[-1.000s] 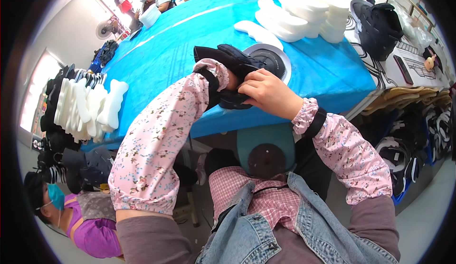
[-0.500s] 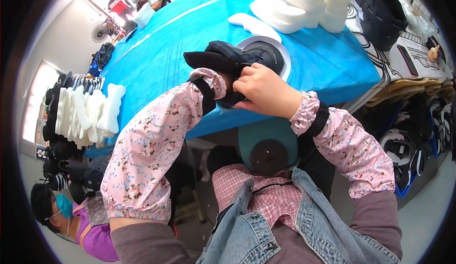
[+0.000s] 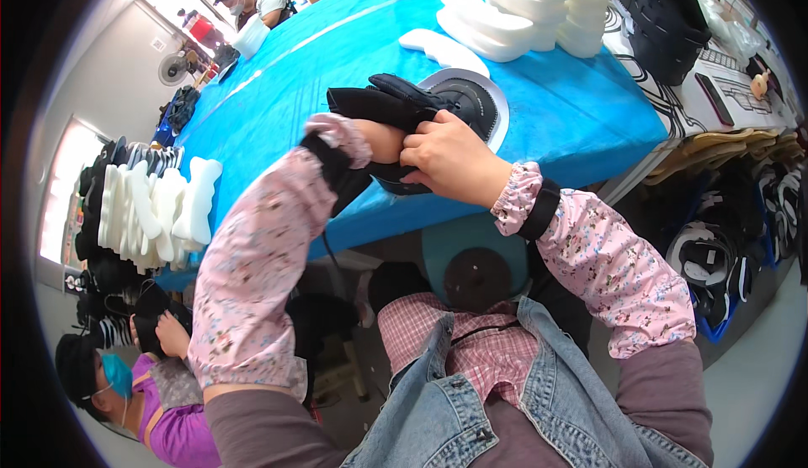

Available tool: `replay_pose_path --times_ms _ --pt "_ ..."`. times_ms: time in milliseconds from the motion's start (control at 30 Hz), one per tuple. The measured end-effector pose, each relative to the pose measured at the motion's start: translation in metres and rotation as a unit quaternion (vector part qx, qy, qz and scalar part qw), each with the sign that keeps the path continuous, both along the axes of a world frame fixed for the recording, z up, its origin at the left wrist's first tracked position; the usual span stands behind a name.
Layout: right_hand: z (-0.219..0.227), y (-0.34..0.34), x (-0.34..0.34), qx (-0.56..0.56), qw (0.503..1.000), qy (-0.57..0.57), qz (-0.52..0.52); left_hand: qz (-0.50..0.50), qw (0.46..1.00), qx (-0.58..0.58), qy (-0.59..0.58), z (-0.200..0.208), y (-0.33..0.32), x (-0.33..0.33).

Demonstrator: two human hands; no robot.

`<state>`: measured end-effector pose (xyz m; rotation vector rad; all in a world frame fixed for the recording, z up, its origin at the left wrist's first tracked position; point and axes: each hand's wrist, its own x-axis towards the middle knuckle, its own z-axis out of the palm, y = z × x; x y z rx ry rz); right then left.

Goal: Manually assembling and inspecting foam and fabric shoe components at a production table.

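Note:
On the blue-covered table near its front edge lies a black shoe upper (image 3: 467, 102) with a pale border round its toe. My left hand (image 3: 384, 141) reaches inside the upper's opening; its wrist shows, but the fingers are hidden in the black material. My right hand (image 3: 454, 158) is closed on the near edge of the opening, thumb and fingers bent together, right beside the left wrist. Just beyond the upper lies a single white foam piece (image 3: 444, 50).
Stacks of white foam pieces (image 3: 505, 26) stand at the back right, near another black upper (image 3: 669, 34) and a phone (image 3: 714, 99). More foam pieces (image 3: 156, 203) line the left edge. A masked person (image 3: 118, 384) sits at my left; another person (image 3: 252, 3) is at the far end.
My left forearm has shifted left, showing more wrist at the upper's opening. My right hand has moved slightly left and nearer. The neighbour's hands have come into view holding something black.

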<state>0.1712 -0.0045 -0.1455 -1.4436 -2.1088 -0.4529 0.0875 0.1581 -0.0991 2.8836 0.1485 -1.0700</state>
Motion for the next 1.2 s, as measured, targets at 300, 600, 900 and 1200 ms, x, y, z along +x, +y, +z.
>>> replay_pose_path --times_ms 300,600,900,1200 --pt "0.002 -0.004 0.008 -0.021 0.999 -0.021 -0.013 0.005 0.940 -0.076 -0.332 0.027 -0.048 -0.082" --pt "0.005 -0.002 0.009 -0.011 0.999 -0.023 -0.045 -0.056 0.915 0.036 -0.398 -0.003 -0.049 -0.073" --pt "0.066 -0.021 0.032 0.088 0.993 0.043 0.064 0.036 0.822 -0.010 -0.568 0.030 -0.088 -0.081" --pt "0.113 -0.036 0.020 0.155 0.987 -0.043 0.027 0.090 0.806 -0.139 -0.569 0.066 -0.131 -0.089"
